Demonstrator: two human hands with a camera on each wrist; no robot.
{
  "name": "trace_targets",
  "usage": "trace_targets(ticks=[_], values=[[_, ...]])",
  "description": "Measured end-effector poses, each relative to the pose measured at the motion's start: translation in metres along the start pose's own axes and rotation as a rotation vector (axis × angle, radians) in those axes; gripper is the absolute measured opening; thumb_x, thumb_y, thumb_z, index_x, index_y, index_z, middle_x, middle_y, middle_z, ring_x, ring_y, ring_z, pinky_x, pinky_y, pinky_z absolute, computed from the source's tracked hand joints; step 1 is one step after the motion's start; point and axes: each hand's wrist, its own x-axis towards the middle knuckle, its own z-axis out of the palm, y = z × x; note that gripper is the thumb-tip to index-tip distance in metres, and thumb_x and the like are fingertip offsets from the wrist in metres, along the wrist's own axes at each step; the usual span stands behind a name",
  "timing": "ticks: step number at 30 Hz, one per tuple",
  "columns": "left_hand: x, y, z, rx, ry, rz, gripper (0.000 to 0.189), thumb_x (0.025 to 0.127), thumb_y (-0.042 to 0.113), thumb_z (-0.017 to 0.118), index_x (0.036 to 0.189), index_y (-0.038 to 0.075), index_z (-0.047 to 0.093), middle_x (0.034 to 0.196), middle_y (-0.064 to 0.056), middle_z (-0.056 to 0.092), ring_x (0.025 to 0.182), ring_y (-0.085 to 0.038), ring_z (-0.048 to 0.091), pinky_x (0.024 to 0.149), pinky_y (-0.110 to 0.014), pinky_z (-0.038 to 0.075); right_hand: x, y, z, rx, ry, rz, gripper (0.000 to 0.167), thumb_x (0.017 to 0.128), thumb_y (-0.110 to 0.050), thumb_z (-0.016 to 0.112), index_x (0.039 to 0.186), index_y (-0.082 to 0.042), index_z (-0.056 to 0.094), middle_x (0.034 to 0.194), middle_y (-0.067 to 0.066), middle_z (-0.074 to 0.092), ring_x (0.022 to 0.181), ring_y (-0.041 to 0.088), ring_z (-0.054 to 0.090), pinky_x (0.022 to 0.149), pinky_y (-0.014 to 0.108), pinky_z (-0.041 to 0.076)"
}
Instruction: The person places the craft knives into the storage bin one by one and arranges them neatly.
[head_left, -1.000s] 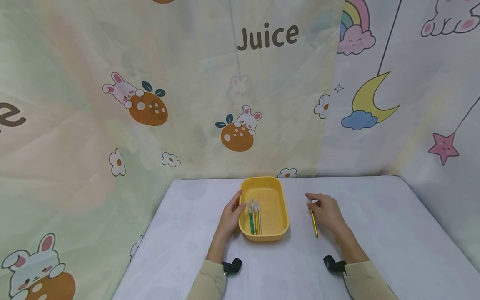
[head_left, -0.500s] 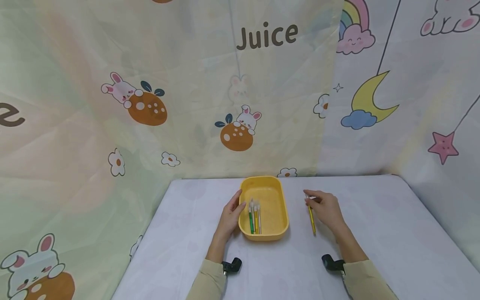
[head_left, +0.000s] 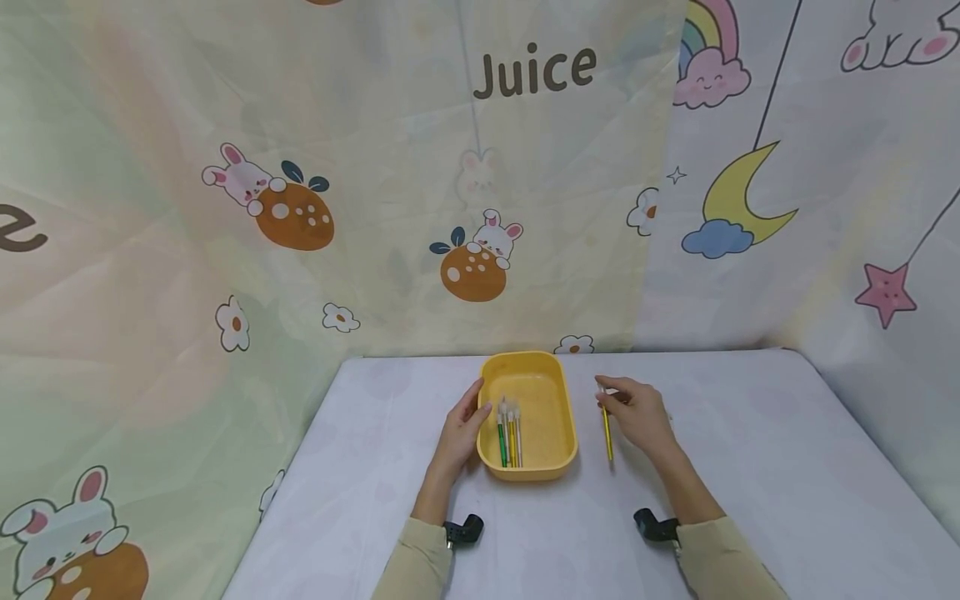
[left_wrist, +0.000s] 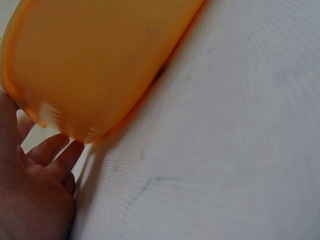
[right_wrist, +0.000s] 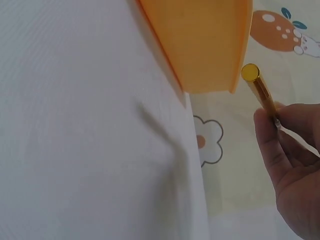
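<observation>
In the head view, my left hand (head_left: 459, 429) grips the left wall of a yellow tray (head_left: 551, 417), thumb at the rim and fingers along the outside. The left wrist view shows those fingertips against the tray's orange-looking wall (left_wrist: 100, 65). Several slim pen-like sticks (head_left: 510, 437), green, yellow and pale with whitish upper ends, lie side by side in the tray's left half. To the right of the tray, my right hand (head_left: 637, 414) pinches a slim gold pen-like stick (head_left: 607, 437) by its upper end. Its flat round end (right_wrist: 251, 72) faces the right wrist camera.
A white cloth covers the table (head_left: 555, 542). Behind it hangs a printed curtain (head_left: 397, 250) with rabbits, flowers and a moon. Black wrist cameras sit on both forearms, the left camera (head_left: 465, 531) near the tray's front and the right camera (head_left: 655, 527) farther right.
My right hand has moved left toward the tray and slightly farther from me, with the gold stick still pinched. The left hand and the tray have stayed put.
</observation>
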Motion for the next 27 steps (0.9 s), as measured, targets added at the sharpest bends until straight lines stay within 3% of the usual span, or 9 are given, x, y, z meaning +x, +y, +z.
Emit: trace_targets(ticks=[16,21,27], values=[[0.001,-0.002,-0.001,-0.008,-0.012,0.011,0.054,0.107,0.027,0.059,0.158,0.031,0.045,0.168,0.005,0.037,0.159,-0.021,0.028,0.13,-0.047,0.024,-0.002,-0.012,0.016,0.078,0.006,-0.089,0.039,0.099,-0.01,0.071,0.138,-0.01,0.068,0.109,0.012,0.078,0.085,0.02,0.075,0.066,0.019,0.057],[0.0,-0.002,-0.001,-0.014,-0.012,0.011,0.053,0.107,0.028,0.059,0.158,0.031,0.045,0.168,0.006,0.037,0.159,-0.019,0.028,0.13,-0.046,0.023,-0.002,-0.016,0.017,0.07,-0.008,-0.108,0.042,0.098,-0.009,0.072,0.139,-0.01,0.067,0.12,0.014,0.076,0.086,0.02,0.075,0.07,0.018,0.059],[0.0,-0.001,-0.001,-0.004,-0.011,0.014,0.052,0.107,0.028,0.059,0.158,0.032,0.045,0.168,0.006,0.037,0.159,-0.02,0.027,0.13,-0.047,0.023,-0.002,-0.026,0.02,0.09,-0.021,-0.125,0.049,0.094,-0.01,0.077,0.142,-0.01,0.065,0.138,0.013,0.068,0.098,0.026,0.075,0.076,0.022,0.063]])
